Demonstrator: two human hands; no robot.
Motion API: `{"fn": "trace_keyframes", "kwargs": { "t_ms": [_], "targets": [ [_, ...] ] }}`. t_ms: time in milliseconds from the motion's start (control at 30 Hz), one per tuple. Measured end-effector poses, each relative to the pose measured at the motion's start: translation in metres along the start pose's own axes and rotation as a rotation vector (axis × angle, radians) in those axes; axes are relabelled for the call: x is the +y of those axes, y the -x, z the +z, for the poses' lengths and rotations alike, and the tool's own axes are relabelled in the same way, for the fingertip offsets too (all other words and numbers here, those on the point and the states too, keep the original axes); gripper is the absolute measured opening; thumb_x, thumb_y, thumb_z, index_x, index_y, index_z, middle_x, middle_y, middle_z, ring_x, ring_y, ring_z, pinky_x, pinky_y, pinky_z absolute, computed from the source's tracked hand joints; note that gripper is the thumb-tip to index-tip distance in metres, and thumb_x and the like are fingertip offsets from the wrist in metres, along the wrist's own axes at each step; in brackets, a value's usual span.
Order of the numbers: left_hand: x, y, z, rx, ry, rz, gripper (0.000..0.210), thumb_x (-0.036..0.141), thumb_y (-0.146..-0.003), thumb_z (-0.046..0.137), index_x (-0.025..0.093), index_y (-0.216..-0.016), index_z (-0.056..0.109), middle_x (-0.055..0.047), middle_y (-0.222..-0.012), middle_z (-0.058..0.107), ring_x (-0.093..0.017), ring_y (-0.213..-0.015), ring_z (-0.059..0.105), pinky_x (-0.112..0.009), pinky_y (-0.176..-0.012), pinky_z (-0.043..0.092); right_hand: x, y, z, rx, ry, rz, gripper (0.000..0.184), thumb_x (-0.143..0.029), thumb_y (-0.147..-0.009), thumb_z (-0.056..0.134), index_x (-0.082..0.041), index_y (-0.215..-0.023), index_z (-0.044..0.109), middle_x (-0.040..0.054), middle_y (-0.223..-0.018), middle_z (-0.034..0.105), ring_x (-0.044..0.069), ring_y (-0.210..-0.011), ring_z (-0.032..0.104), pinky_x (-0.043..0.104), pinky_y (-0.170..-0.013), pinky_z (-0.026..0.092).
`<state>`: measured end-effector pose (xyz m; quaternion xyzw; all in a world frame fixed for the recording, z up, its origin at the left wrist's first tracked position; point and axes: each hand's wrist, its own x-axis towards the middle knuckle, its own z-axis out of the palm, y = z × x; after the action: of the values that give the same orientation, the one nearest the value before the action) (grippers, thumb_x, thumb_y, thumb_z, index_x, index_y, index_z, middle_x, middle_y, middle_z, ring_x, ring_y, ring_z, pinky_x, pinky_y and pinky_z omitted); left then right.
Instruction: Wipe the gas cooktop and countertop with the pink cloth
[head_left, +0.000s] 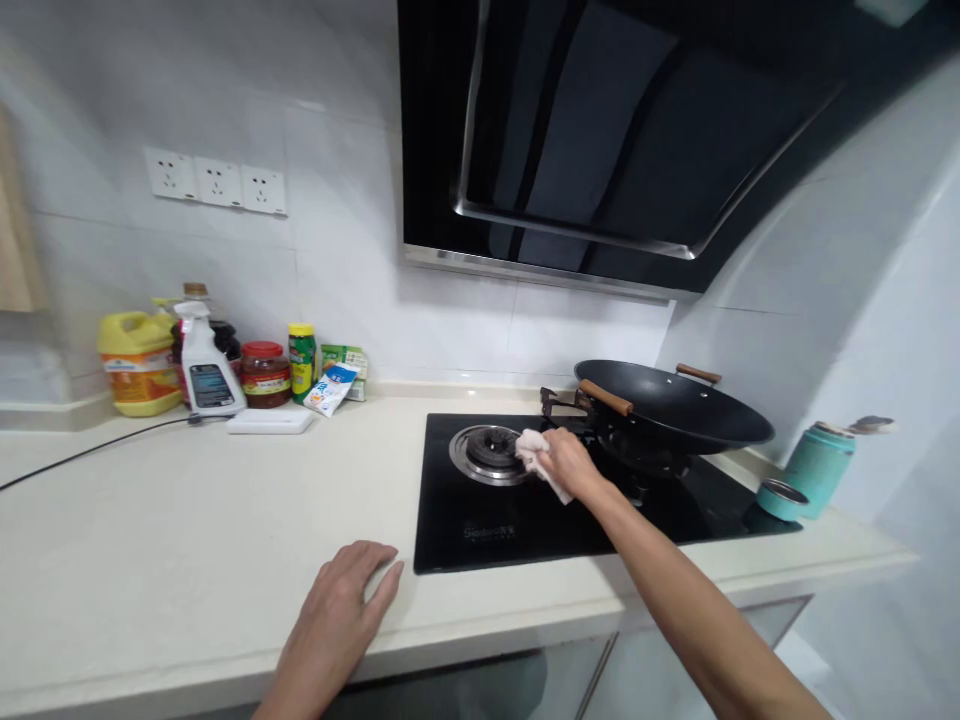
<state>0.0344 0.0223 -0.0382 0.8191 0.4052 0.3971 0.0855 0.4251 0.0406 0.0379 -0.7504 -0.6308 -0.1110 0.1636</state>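
My right hand (568,462) is closed around a crumpled pale cloth (532,450). The cloth touches the right side of the round metal ring (460,455) about the left burner (491,447). Part of the cloth hangs below my fingers over the black glass gas stove (457,500). My left hand (341,590) rests on the pale countertop (225,540), just left of the stove's front corner. Its fingers are loosely bent, the thumb apart, with nothing in them.
A black wok (675,405) with wooden handles sits over the right burner. Beside it stands a turquoise canister (821,465) and a small turquoise lid (781,499). A spray bottle (206,365), a yellow jug (142,365) and jars line the back left. The range hood (555,140) hangs above.
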Motion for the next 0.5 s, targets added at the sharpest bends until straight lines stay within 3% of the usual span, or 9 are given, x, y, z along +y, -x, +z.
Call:
{"fn": "trace_keyframes", "kwargs": {
  "t_ms": [133, 267, 367, 500],
  "targets": [
    [-0.001, 0.000, 0.002, 0.014, -0.006, -0.025, 0.030, 0.047, -0.095, 0.052, 0.026, -0.095, 0.073, -0.006, -0.103, 0.075, -0.027, -0.098, 0.070, -0.042, -0.089, 0.056, 0.050, -0.038, -0.006, -0.030, 0.052, 0.202, 0.042, -0.029, -0.099, 0.047, -0.019, -0.139, 0.053, 0.0185, -0.133, 0.058, 0.031, -0.119, 0.056, 0.043, -0.097, 0.043],
    [0.000, -0.001, 0.002, 0.003, 0.009, -0.063, 0.033, 0.050, -0.095, 0.050, 0.026, -0.095, 0.073, -0.006, -0.103, 0.075, -0.027, -0.098, 0.070, -0.043, -0.091, 0.056, 0.084, -0.054, 0.000, -0.230, 0.084, 0.308, 0.034, -0.041, -0.100, 0.053, -0.023, -0.127, 0.064, 0.0138, -0.127, 0.064, 0.029, -0.114, 0.061, 0.046, -0.095, 0.049],
    [0.003, -0.003, 0.000, -0.016, 0.018, -0.094, 0.033, 0.050, -0.094, 0.050, 0.025, -0.094, 0.073, -0.005, -0.100, 0.076, -0.027, -0.097, 0.070, -0.043, -0.091, 0.056, 0.086, -0.059, 0.003, -0.343, 0.118, 0.313, 0.038, -0.047, -0.098, 0.059, -0.020, -0.124, 0.063, 0.0099, -0.128, 0.063, 0.023, -0.113, 0.062, 0.046, -0.099, 0.051],
    [0.008, -0.004, -0.002, -0.033, 0.036, -0.118, 0.033, 0.048, -0.095, 0.049, 0.025, -0.095, 0.072, -0.006, -0.104, 0.075, -0.027, -0.099, 0.069, -0.042, -0.094, 0.054, 0.060, -0.047, 0.005, -0.379, 0.153, 0.236, 0.044, -0.050, -0.096, 0.057, -0.017, -0.123, 0.067, 0.0165, -0.126, 0.067, 0.032, -0.122, 0.059, 0.046, -0.102, 0.042]
  ]
}}
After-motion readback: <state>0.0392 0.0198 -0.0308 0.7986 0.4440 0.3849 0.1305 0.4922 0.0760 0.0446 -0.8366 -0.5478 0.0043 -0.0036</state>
